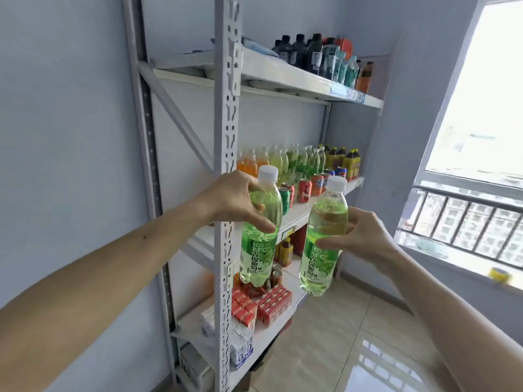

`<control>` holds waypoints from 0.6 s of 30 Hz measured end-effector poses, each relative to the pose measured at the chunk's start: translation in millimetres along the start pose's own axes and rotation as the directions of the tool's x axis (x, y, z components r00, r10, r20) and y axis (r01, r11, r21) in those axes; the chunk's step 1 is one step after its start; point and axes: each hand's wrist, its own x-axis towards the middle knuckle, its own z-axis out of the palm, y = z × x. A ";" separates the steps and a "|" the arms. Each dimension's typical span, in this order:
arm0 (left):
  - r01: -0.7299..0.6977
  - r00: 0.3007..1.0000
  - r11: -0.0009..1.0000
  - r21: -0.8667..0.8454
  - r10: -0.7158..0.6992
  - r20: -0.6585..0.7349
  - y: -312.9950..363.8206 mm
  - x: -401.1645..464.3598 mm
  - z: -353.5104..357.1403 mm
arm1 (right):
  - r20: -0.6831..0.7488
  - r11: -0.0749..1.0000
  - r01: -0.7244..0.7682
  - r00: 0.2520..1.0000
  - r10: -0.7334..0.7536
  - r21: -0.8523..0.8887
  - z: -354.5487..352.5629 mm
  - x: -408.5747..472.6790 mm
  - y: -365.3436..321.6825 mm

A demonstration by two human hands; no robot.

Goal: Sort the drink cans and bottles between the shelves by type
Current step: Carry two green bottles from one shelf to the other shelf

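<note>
My left hand (235,202) grips the upper part of a green grape-drink bottle (259,250) with a white cap, held upright in front of the rack's white post. A second identical green bottle (322,258) is held upright by my right hand (359,236), a little lower and to the right. Behind them the middle shelf (300,213) carries a row of orange, yellow and green bottles (288,162), dark tea bottles with yellow labels (343,162) and several drink cans (308,188) along its front.
The top shelf (300,77) holds dark bottles and teal pouches. Lower shelves hold red cartons (271,304), white milk boxes (240,346) and small jars. The white slotted post (226,137) stands right in front of me. Window with railing on the right; glossy tiled floor below.
</note>
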 end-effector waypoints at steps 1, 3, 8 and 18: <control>-0.003 1.000 1.000 0.015 0.003 -0.008 -2.7 20.0 5.1 | 0.001 1.000 -0.006 1.000 0.006 0.008 -4.9 16.5 8.5; 0.002 0.999 1.000 0.026 -0.001 -0.034 -8.9 53.4 15.4 | 0.001 1.000 -0.014 1.000 0.014 0.013 -12.8 45.0 23.2; 0.056 0.998 0.998 -0.004 -0.056 -0.027 -22.0 132.6 44.9 | 0.018 1.000 0.004 1.000 -0.004 -0.001 -31.2 122.6 65.8; 0.252 0.963 0.968 0.016 -0.249 -0.105 -22.9 282.8 102.2 | 0.138 0.999 0.042 0.990 -0.043 0.013 -82.2 289.2 152.0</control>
